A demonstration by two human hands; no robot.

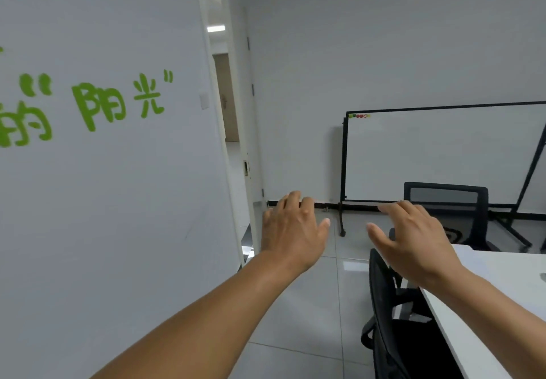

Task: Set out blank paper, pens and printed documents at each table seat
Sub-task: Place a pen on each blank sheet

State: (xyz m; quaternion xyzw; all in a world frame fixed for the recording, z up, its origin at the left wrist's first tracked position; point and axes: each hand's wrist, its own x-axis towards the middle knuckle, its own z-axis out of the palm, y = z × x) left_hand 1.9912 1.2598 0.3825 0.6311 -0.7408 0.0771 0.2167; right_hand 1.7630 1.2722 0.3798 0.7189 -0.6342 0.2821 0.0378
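Both hands are reaching out in mid-air w/ nothing in them — the left hand [291, 231] is hanging over the floor, well to the door side of the table [502, 296], fingers loosely spread and a bit bent; the right hand [413, 239] is hovering just off the table's near corner, above the nearer chair [387, 313], fingers spread and relaxed, thumb out.

No blank paper, pens or printed docs are showing anywhere in view. The visible part of the table is bare white, apart from a small grey thing at its right edge, too cropped to ID. So the supplies' location can't be told from here.

Judging by that, the person is probably btwn steps — heading to fetch or locate the stock, not placing anything yet. The next move is calling for finding the paper/pens/docs first, then gripping a stack and bringing it to the seat at the nearer chair; a second chair [446, 210] is sitting at the table's far end, in front of the whiteboard [443, 154].
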